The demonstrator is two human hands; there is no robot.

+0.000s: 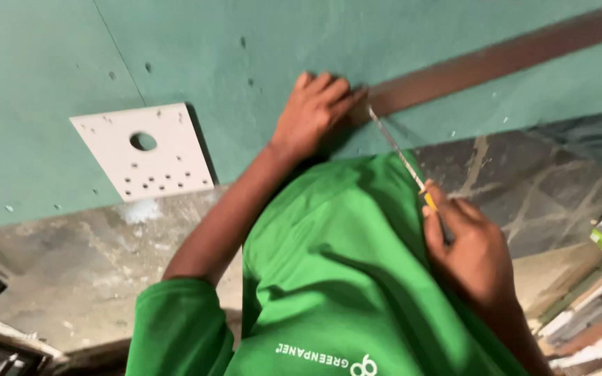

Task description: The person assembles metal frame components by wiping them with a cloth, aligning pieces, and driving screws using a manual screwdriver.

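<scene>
— Green board (50, 69) fills the top of your view. What lies on it, starting from the left?

— A white square plate (168, 163) with one large hole and rows of small ones sits near the board's lower edge, well apart from your hands. Next comes your left hand (311, 115), laid flat with the fingers pressed together on the end of the brown strip (496, 63). That strip runs away from your fingertips towards the board's upper right corner.

— And the thin tool (398, 153)?

— It is just right of your left hand. Your right hand (472, 254) is wrapped around its yellow handle, off the board's lower edge and over the grey floor (71, 278). The long axis lies on a diagonal, with the handle low and to the right. The metal tip points up and left and meets the strip's end beside your left fingertips.

— How do I work this well?

— I would keep your left palm bearing down so the strip's end cannot shift. Hold the blade shallow to the board and keep the tip aimed away from your fingers. Use light pressure, since a slip would probably score the green face. Stacked boards (593, 313) lie at the far right, clear of your elbow.
</scene>
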